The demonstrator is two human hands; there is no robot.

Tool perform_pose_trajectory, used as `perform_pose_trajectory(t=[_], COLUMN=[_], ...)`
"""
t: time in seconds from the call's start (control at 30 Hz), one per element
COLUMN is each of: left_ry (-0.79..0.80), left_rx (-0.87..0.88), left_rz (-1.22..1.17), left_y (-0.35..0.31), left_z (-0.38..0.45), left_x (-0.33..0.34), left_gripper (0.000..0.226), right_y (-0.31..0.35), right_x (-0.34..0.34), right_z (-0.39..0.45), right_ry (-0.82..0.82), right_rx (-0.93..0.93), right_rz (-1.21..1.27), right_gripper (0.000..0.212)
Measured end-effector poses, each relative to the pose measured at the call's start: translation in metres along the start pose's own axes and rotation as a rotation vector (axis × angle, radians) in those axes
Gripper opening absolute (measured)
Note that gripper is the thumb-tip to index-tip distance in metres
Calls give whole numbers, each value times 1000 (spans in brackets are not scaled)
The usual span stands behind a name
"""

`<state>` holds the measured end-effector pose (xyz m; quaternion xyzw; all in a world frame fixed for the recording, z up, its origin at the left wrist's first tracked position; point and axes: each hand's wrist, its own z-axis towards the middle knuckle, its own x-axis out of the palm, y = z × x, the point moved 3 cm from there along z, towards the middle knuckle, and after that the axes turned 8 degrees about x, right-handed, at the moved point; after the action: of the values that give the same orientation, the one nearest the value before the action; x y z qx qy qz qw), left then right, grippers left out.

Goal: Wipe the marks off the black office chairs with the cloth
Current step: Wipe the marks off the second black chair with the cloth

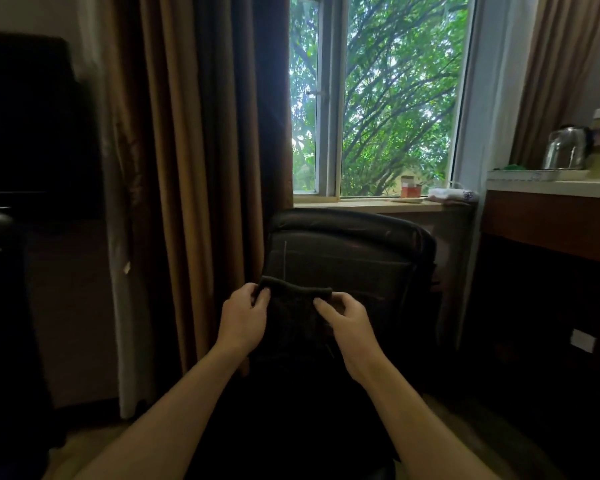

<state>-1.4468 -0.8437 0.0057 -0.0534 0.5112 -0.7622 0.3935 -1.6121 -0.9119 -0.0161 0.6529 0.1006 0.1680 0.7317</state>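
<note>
Head view: both hands hold a dark cloth (293, 308) stretched between them in front of a black chair (350, 247). The left hand (245, 318) pinches its left top corner; the right hand (347, 322) grips its right edge, thumb on top. The chair stands below the window (378, 95), beside brown curtains (194, 150). A kettle (565, 148) sits on the worktop (551, 185) at right.

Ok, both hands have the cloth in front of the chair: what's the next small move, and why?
Probably press the dark cloth onto the chair backrest and start wiping. The left hand and right hand pinch its top corners, holding it spread just before the backrest, where thin pale lines show.
</note>
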Motion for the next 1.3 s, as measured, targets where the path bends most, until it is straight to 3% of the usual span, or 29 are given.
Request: perform_pose_trajectory(t=[0.13,0.3,0.5,0.73,1.0,1.3], left_ry=[92,131,310,465,549,457], left_rx=[-6,125,158,151,136,131], left_rz=[-57,24,-183,-308,-203,-122], left_y=[16,29,9,-54,-92,-100], left_z=[17,80,153,186,192,209], left_x=[14,53,123,204,252,273], left_gripper=[21,16,8,8,10,12], right_y=[-10,4,29,63,74,74], right_x=[-5,-33,-78,-129,-164,-172], right_z=[16,68,128,148,162,187], right_ry=[-139,-383,-770,-1086,-1208,-1231], right_rx=[-30,-92,-109,-27,162,170], right_rz=[-112,-264,-533,-415,-328,-467], right_gripper=[8,10,13,9,7,10])
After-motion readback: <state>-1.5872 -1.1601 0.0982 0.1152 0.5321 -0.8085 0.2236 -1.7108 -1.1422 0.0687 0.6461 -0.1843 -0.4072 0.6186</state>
